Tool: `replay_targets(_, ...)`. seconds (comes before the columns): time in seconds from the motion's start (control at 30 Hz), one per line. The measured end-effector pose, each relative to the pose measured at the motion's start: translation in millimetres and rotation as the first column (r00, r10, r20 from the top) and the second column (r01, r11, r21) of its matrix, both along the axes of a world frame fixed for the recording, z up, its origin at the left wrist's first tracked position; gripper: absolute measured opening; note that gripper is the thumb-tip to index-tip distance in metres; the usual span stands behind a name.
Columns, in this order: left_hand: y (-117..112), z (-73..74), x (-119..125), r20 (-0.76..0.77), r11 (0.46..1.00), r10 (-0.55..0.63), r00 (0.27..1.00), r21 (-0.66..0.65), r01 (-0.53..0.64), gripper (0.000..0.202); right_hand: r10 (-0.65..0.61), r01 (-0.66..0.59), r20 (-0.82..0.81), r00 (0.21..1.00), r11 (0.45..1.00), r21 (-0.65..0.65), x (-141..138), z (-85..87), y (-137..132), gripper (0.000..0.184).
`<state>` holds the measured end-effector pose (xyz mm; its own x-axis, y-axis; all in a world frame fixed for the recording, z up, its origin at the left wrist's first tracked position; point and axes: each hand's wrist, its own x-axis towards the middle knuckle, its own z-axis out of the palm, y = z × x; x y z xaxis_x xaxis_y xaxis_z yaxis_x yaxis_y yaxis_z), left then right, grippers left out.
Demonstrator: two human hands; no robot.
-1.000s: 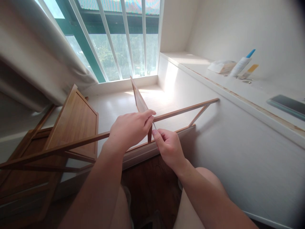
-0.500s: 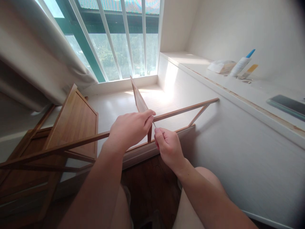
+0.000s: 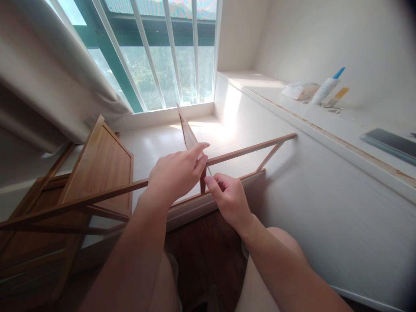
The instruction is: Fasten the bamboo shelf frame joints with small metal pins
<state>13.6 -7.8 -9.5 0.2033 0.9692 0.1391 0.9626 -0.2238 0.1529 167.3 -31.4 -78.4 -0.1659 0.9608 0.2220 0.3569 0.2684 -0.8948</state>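
From close above, the head camera looks down over the wooden frame (image 3: 253,150) toward the window (image 3: 164,65).

Window, upper left to top centre: daylight through glass (image 3: 164,69); white bars (image 3: 196,52) slant across it, green framing (image 3: 121,78) behind. Greenery outside (image 3: 143,79), hazy. Top of view: moiré-like colour pattern.

Upper left: beige curtain (image 3: 58,73), drawn aside, hanging in deep folds.

Below window: pale platform (image 3: 152,134), glossy, brightest toward centre. Sunlight patch (image 3: 230,108) on adjoining white side panel (image 3: 325,208), overexposed; panel greys toward lower right.

Right: raised ledge (image 3: 253,80) running from window corner to right edge; brown, ragged strip (image 3: 320,126) along its border. Plain off-white wall (image 3: 308,39), upper right.

Bottom centre: dark reddish-brown floor (image 3: 195,251), wood-look, in shadow.
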Motion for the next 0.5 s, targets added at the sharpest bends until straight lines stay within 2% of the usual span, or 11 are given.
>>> replay_targets(0.13,2,0.4,0,0.141,1.000,0.004,0.990,0.019,-0.007,0.037,-0.006,0.006,0.043,0.999,1.000,0.014,1,-1.0,0,0.049)
replay_targets(0.3,5,-1.6,-3,0.361,0.983,-0.077,0.930,0.182,0.011,0.029,0.097,-0.083,0.231,0.968,0.994,-0.069,8,-0.3,2,0.044)
replay_targets(0.4,5,-0.8,-4,0.449,0.950,-0.119,0.886,0.311,-0.030,0.022,0.229,-0.175,0.408,0.884,0.971,-0.166,20,-4.4,2,0.034)
replay_targets(0.5,1,3.9,-4,0.504,0.889,-0.147,0.851,0.445,-0.110,0.017,0.402,-0.321,0.521,0.753,0.916,-0.242,33,-12.2,1,0.020)
